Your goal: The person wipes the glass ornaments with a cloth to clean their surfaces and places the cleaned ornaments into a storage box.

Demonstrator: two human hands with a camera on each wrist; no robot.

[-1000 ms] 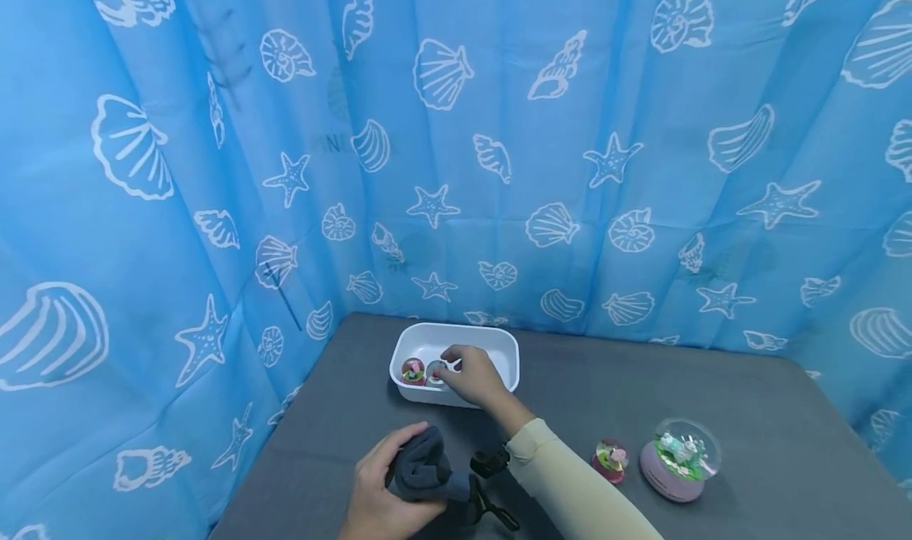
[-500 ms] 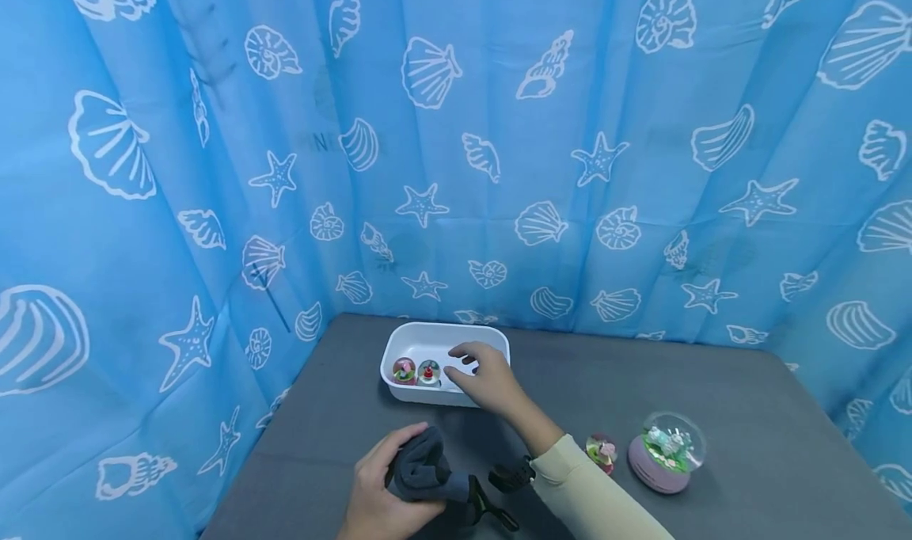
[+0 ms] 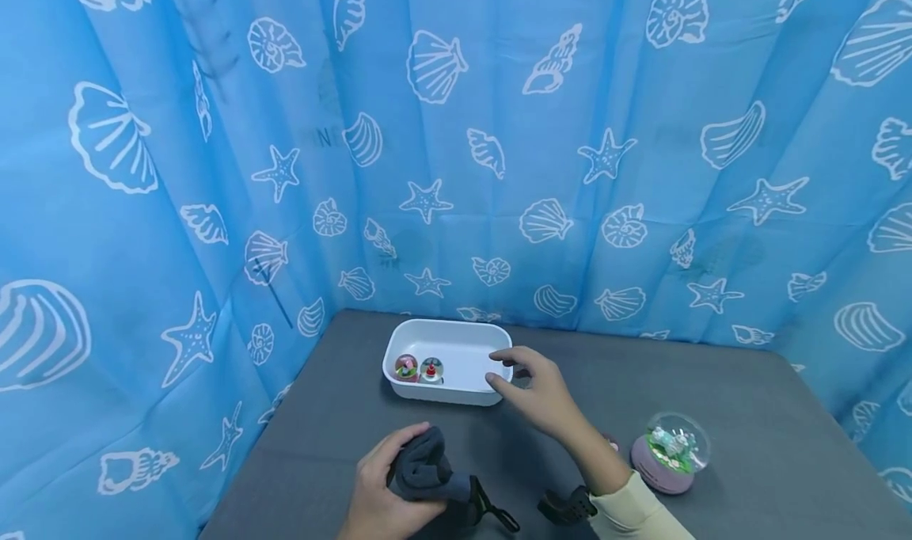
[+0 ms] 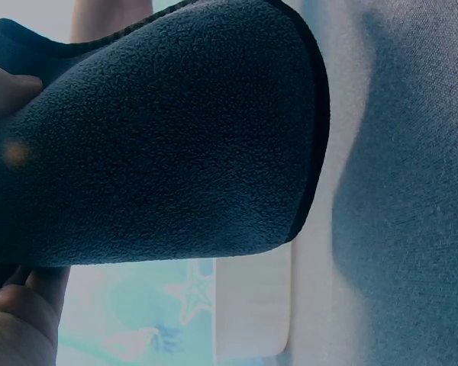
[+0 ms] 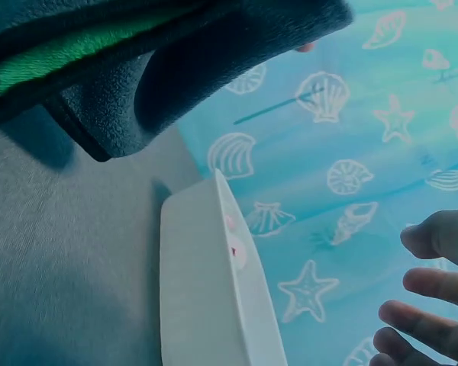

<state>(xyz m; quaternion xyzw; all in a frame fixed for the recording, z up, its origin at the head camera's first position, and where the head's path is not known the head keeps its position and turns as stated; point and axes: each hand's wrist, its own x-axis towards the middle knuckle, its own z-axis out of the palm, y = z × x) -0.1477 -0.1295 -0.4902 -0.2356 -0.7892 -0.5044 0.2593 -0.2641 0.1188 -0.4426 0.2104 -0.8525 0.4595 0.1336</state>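
My left hand [image 3: 385,481] grips a folded dark grey cloth [image 3: 422,470] with black edging; the cloth [image 4: 183,145] fills much of the left wrist view. Beyond it stands a white box [image 3: 447,396]. Two small snow globes sit at the box's left end: one with a pink figure [image 3: 407,367], the other with a red figure [image 3: 431,370]. At the box's right end hovers my right hand [image 3: 537,391], fingers spread and nothing between them. In the right wrist view its fingers [image 5: 427,324] are apart from the box wall [image 5: 195,282].
A larger snow globe [image 3: 670,454] with a lilac base stands on the grey table [image 3: 755,429] at right. Another small globe [image 3: 611,443] is mostly hidden behind my right forearm. A blue shell-patterned curtain [image 3: 484,176] closes off the back and left.
My right hand has let go of the red-figure globe inside the box and moved right, out to the box's right end. My left hand keeps its hold on the cloth.
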